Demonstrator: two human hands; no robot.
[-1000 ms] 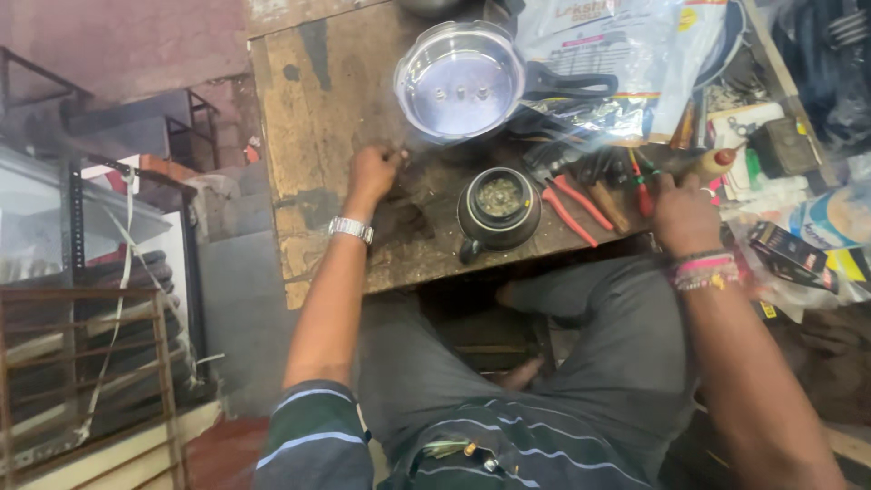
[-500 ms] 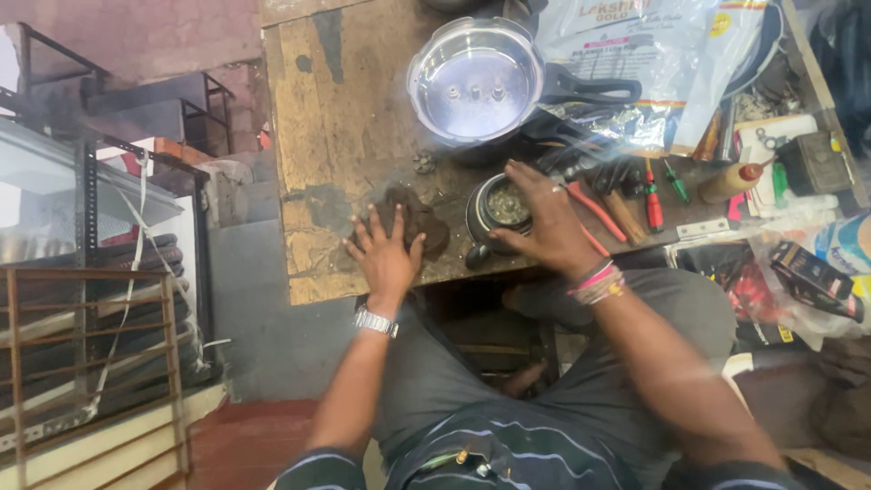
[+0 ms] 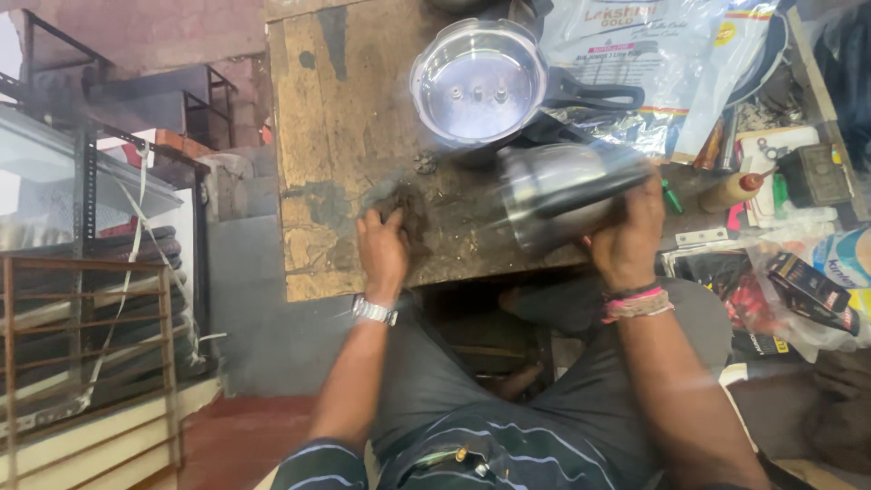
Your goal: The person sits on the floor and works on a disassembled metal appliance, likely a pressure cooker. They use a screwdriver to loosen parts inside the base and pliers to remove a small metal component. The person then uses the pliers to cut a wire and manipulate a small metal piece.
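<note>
Shiny metal pot, worn rough wooden bench.

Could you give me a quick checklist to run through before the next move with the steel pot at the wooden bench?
1. Right hand has a grip on the steel pot: ok, fingers wrap its side, pot lying tilted over the bench.
2. Left hand steadies on the wooden bench: ok, flat by the dark debris pile.
3. Pot's inside is clear: cannot tell, blurred.
4. Pressure cooker lid is out of the way: ok, apart behind the pot.
5. Bench edge is free of clutter: not ok, plastic bags and a squeeze bottle crowd the right side.
</note>
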